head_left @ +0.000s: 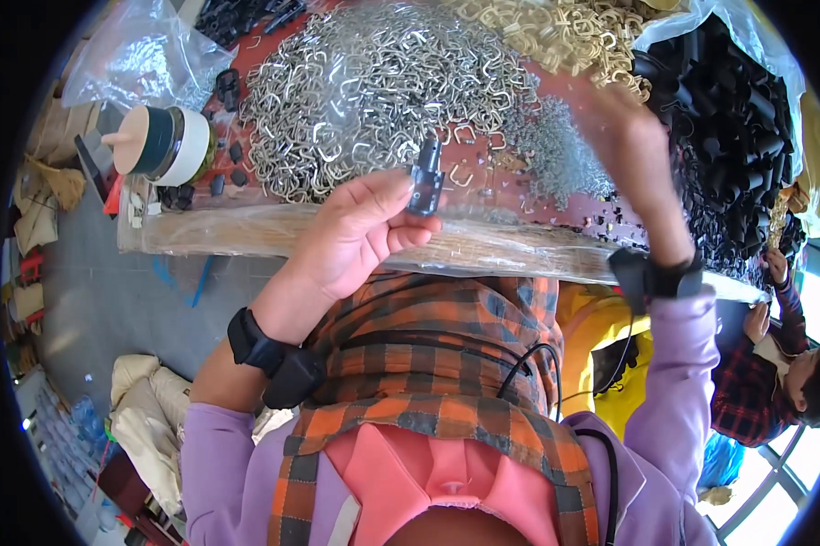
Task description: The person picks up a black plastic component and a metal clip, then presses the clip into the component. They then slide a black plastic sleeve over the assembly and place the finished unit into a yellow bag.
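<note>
In my left hand [362, 218], thumb and fingers pinch a small black part [425, 189] with a blocky body and a narrower stem pointing up. It is held above the table's near edge, just in front of a large heap of silver U-shaped metal pieces [364, 82]. My right hand [633, 141] is raised at the right and smeared by motion, so its fingers cannot be made out. Nearest to it are a small pile of tiny silver pieces [563, 150] and a heap of gold-coloured hooked pieces [569, 36].
Black tubular parts [728, 100] are heaped at the right. A stack of round containers [169, 146] and a clear plastic bag [146, 55] lie at the left. The table's front edge [246, 232] is wrapped in plastic. Another person [783, 373] works at the far right.
</note>
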The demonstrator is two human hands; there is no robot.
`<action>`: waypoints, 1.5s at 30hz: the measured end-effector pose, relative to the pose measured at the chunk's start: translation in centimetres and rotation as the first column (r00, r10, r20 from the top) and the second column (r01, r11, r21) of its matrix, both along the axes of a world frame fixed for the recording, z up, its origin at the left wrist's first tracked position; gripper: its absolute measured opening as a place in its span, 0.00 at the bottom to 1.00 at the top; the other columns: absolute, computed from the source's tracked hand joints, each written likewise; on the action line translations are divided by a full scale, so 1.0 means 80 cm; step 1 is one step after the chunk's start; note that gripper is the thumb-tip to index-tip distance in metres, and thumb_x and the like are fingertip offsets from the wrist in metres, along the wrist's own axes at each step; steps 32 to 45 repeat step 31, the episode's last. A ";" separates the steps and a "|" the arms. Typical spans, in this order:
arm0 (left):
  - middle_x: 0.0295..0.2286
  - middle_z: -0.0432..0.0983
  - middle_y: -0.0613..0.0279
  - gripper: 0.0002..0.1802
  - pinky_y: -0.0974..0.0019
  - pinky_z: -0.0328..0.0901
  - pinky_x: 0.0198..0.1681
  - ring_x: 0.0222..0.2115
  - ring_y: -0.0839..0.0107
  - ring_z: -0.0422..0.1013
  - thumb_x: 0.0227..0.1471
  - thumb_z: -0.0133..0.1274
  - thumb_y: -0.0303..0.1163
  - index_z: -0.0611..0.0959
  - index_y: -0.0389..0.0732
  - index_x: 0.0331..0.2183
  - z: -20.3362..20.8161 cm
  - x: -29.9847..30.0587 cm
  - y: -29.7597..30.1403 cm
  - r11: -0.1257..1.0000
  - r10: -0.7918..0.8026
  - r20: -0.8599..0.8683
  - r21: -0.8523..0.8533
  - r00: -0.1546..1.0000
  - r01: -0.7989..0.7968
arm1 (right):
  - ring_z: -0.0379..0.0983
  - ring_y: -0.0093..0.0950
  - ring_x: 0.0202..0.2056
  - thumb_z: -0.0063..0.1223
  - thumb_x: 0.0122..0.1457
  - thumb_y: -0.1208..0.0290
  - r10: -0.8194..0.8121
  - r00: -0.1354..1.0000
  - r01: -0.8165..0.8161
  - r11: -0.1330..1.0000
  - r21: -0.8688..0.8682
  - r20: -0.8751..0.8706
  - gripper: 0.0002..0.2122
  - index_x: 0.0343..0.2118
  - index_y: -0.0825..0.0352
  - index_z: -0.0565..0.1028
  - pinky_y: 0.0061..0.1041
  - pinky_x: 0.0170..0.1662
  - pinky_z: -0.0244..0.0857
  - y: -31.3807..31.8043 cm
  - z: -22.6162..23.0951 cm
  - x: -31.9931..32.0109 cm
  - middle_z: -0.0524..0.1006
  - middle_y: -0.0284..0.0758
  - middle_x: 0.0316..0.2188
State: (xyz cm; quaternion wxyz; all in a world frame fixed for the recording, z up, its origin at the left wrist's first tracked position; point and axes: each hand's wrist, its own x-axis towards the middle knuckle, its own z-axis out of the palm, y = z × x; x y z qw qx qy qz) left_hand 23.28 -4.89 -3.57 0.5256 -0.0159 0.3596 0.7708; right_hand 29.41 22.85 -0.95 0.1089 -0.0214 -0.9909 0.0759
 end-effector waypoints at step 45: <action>0.34 0.70 0.56 0.14 0.70 0.59 0.42 0.37 0.71 0.66 0.47 0.45 0.30 0.70 0.33 0.37 0.009 0.004 0.047 0.979 -0.196 -0.408 -0.027 0.892 0.203 | 0.53 0.13 0.16 0.44 0.52 0.68 0.328 0.883 0.417 -0.217 -0.883 0.336 0.09 0.32 0.69 0.66 0.11 0.19 0.46 -0.090 -0.017 0.038 0.62 0.24 0.15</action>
